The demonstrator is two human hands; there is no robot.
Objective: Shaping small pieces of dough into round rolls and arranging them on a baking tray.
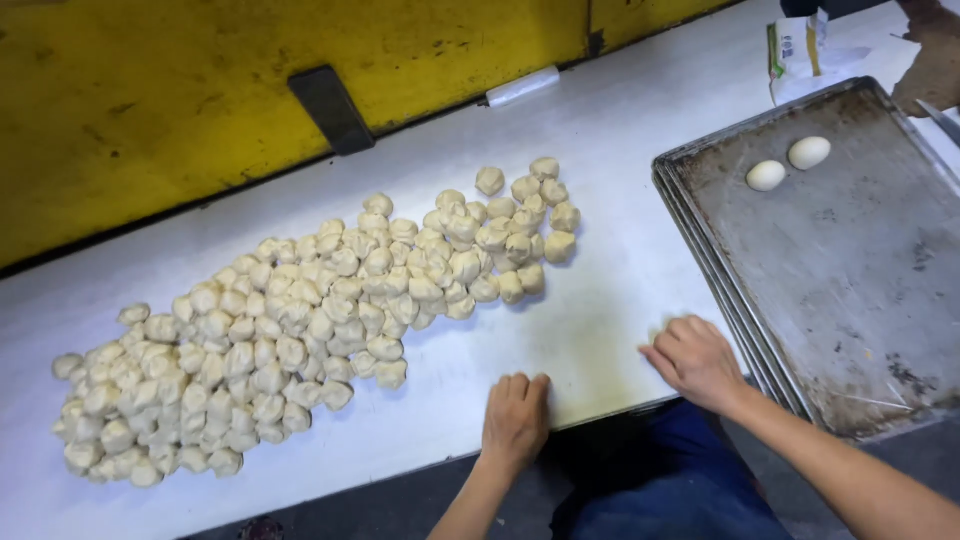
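Left hand [516, 417]: I see it flat on the white table [620, 270], fingers cupped, holding nothing I can see.
Right hand [697, 358]: curled, same.
Pile of pale round dough lumps [310, 320]: up-left of both hands; my left is nearer.

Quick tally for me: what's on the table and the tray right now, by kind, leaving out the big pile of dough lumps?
Smooth oval dough pieces on the top tray: 2
Metal baking trays, stacked, edges hard to separate: at least 3
White cylinder by the yellow wall: 1
Packet at the far edge: 1
Hands flat on the table, left hand and right hand: 2
Total: at least 9
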